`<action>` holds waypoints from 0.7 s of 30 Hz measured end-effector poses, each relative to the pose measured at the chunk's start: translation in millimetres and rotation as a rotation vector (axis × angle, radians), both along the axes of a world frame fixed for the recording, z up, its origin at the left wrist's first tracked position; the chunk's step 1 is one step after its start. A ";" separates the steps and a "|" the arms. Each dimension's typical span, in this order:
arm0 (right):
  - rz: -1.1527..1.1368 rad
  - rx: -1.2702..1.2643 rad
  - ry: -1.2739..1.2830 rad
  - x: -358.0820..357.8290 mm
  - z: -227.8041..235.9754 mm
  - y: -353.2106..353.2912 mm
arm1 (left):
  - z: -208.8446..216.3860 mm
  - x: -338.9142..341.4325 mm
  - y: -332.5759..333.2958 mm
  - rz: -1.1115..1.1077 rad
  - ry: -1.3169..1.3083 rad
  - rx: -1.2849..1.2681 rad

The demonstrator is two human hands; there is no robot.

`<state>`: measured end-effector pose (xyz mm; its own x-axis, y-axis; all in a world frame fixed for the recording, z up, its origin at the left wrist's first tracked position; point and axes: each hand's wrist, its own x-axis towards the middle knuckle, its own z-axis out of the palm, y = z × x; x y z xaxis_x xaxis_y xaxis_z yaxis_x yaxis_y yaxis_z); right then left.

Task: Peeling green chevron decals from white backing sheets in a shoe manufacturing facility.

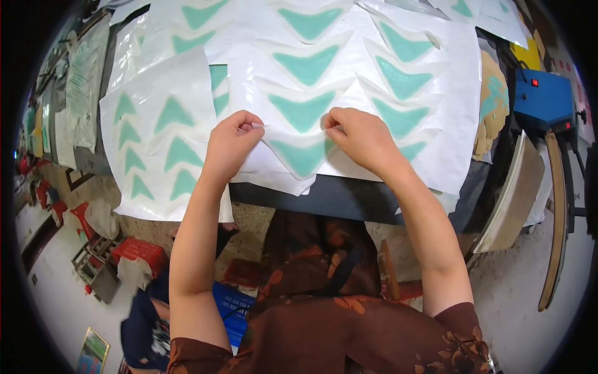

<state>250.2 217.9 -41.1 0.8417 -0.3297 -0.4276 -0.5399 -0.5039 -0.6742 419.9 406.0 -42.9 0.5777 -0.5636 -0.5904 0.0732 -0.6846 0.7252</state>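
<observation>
A teal, V-shaped patch (pixel 300 157) with a pale, thin border lies at the near edge of the white sheet (pixel 458 124), between my two hands. My left hand (pixel 233 142) pinches the upper left tip of that border between thumb and fingers. Closed in a similar pinch, my right hand (pixel 362 138) is at the patch's upper right tip, where the fingers hide the edge. More teal patches (pixel 302 111) of the same shape run in columns up the sheet. To the left, an overlapping white sheet (pixel 146 87) carries smaller teal arrowhead shapes (pixel 175 114).
The dark table edge (pixel 355 193) runs in front of my body. A blue machine (pixel 543 100) with a red light stands at the right, near a tan sheet (pixel 492 112) and leaning boards (pixel 514 187). Lower left are a red crate (pixel 138 255) and another person (pixel 146 324).
</observation>
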 end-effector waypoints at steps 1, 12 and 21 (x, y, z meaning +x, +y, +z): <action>-0.007 -0.037 -0.007 0.5 -2.7 1.9 | -2.4 2.3 -1.6 -0.031 -0.034 0.013; -0.116 -0.529 -0.432 -5.3 -54.3 19.3 | -47.2 16.3 4.2 -0.244 -0.457 0.032; -0.363 -0.118 -0.336 -144.9 20.3 32.7 | 19.2 -0.5 -43.3 -0.145 -0.444 -0.116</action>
